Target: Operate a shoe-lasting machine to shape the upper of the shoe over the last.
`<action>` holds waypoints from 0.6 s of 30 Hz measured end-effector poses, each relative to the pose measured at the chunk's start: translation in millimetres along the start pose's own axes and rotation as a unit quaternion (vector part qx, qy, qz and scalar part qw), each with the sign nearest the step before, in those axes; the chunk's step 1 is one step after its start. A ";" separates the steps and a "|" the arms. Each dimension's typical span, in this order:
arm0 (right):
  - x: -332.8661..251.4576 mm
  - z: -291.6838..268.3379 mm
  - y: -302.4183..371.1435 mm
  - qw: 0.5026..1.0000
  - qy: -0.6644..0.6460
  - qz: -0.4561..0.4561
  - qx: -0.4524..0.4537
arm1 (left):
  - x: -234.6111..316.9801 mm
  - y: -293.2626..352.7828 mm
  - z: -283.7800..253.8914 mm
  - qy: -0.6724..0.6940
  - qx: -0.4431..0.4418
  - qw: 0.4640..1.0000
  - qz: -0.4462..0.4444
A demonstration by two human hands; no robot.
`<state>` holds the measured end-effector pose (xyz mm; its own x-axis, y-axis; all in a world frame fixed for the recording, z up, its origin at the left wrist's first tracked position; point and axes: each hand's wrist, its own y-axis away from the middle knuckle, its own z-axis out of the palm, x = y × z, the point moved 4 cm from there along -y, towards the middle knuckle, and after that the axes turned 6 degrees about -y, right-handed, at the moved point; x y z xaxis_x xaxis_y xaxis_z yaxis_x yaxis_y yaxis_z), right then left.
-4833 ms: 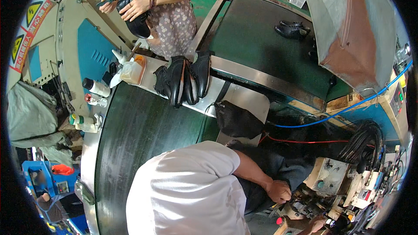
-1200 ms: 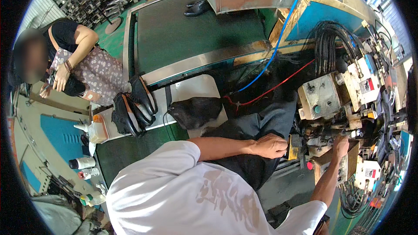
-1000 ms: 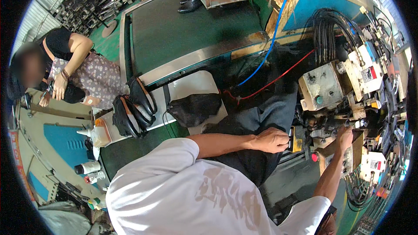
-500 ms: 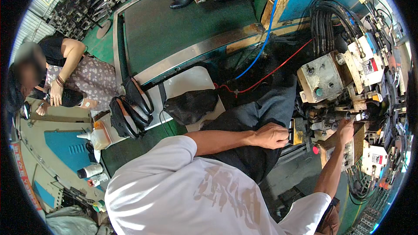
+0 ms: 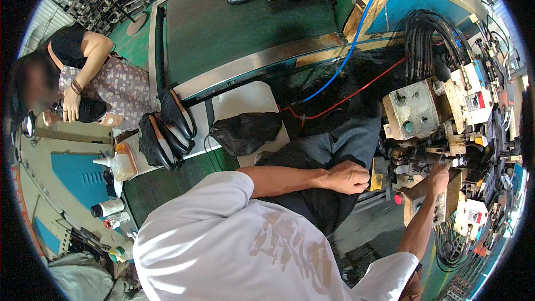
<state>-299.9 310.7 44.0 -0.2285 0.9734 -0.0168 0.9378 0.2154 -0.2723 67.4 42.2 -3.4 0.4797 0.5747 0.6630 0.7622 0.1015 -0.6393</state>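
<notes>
The left hand is curled into a fist over the dark trousers (anything inside is hidden). By the right hand, the nearer one, the machine just beyond is reached; that hand's grip cannot be told.

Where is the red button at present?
In the head view, the red button sits right of centre, between the left hand and right hand, slightly lower.

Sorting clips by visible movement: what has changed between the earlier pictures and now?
Since the earliest picture, the view has swung right, toward the machine. No grasp or release is visible. The left hand stays curled over the trouser leg, the right hand stays at the machine; the black shoes remain together.
</notes>
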 end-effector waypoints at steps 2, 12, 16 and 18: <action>6.5 -5.3 0.8 1.000 -0.018 -0.019 -0.002 | 0.1 -0.8 2.7 0.005 0.000 1.000 0.003; -10.2 -2.4 5.3 0.998 -0.040 -0.026 -0.048 | -13.9 11.5 18.0 0.013 -0.028 0.999 -0.037; 76.7 20.7 -25.6 0.971 -0.158 -0.170 0.050 | -3.5 3.1 24.5 0.044 -0.016 0.999 -0.009; 80.9 48.3 -42.6 0.983 -0.098 -0.151 0.028 | -6.0 5.8 22.7 0.033 0.016 0.999 0.015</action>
<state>-370.9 376.5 7.8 -0.5455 0.8306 -0.1116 0.8050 0.4823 -0.3453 59.1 57.8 -19.9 0.5297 0.5234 0.6675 0.7336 0.1123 -0.6702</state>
